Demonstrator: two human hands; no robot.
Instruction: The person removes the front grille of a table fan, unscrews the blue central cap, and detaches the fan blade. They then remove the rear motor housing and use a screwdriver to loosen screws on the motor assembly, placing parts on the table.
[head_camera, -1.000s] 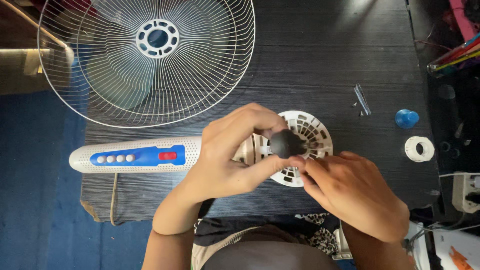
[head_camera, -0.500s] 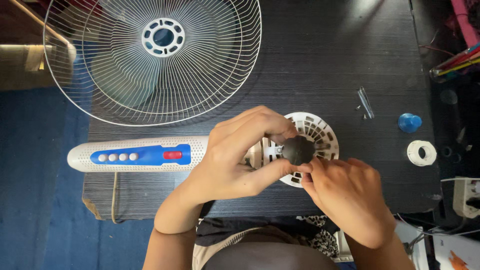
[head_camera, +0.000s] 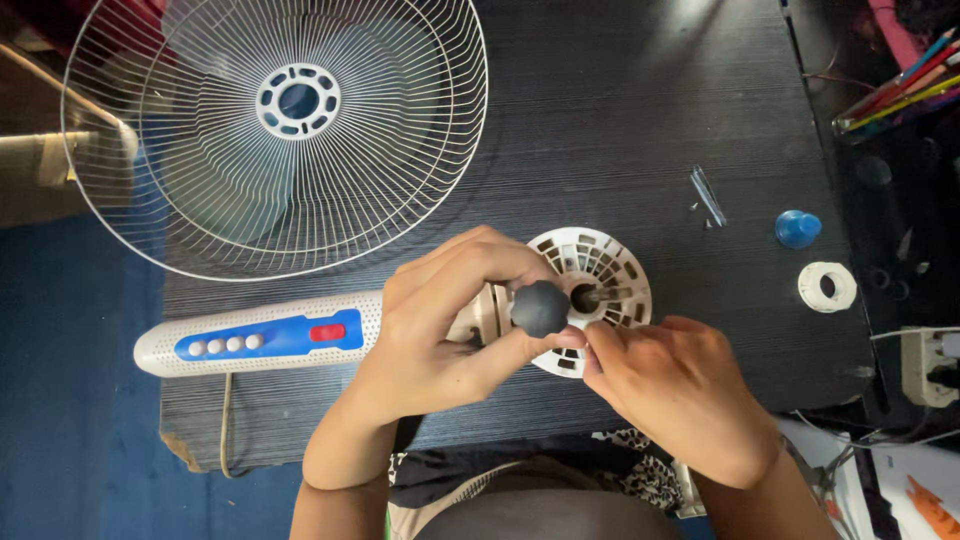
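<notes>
We are pinching the black knob (head_camera: 540, 308) in our left hand (head_camera: 440, 335), just left of the shaft hole in the white hub (head_camera: 600, 290) on the counter (head_camera: 640, 120), while our right hand (head_camera: 670, 385) is closing narrow fingers (head_camera: 597, 345) on the hub's near rim, the wire fan guard (head_camera: 275, 130) lying beyond.

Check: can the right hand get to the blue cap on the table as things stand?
Probably yes. The right hand lies at the fan's white vented housing, and the blue cap stands off to its right on bare black table, with nothing between them.
</notes>
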